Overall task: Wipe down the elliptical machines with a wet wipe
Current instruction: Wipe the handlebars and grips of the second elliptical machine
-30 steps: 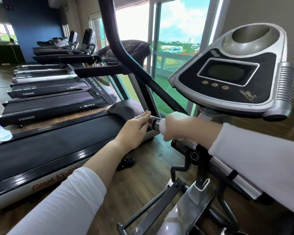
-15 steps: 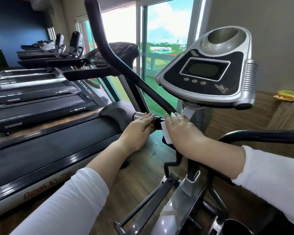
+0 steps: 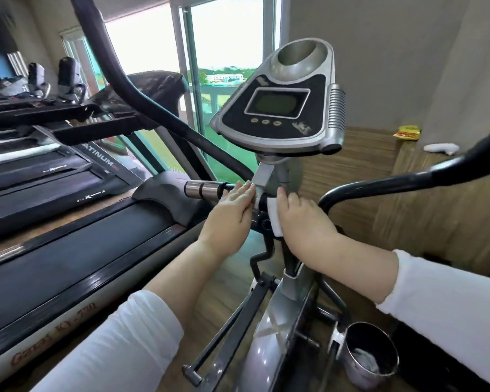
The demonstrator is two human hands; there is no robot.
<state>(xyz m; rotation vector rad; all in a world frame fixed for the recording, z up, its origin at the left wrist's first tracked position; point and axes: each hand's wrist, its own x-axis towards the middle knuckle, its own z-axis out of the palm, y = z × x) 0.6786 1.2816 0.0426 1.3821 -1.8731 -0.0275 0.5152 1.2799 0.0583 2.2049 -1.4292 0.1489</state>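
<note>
At frame centre, left grip [image 3: 229, 213] flat, fingers straight on chrome handlebar [image 3: 204, 190] of elliptical machine [image 3: 266, 349], right grip [image 3: 304, 219] just beside it, curled over white wet wipe [image 3: 275, 219], wipe pressed against bar below console [image 3: 277, 106]

Gym: treadmill row [image 3: 68, 250] + elliptical [image 3: 280, 108].

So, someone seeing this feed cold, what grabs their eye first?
The elliptical's grey console sits at centre, its screen dark. Below it the right hand holds a white wet wipe against the handlebar, with the left hand resting flat beside it. Treadmills line the left.
</note>
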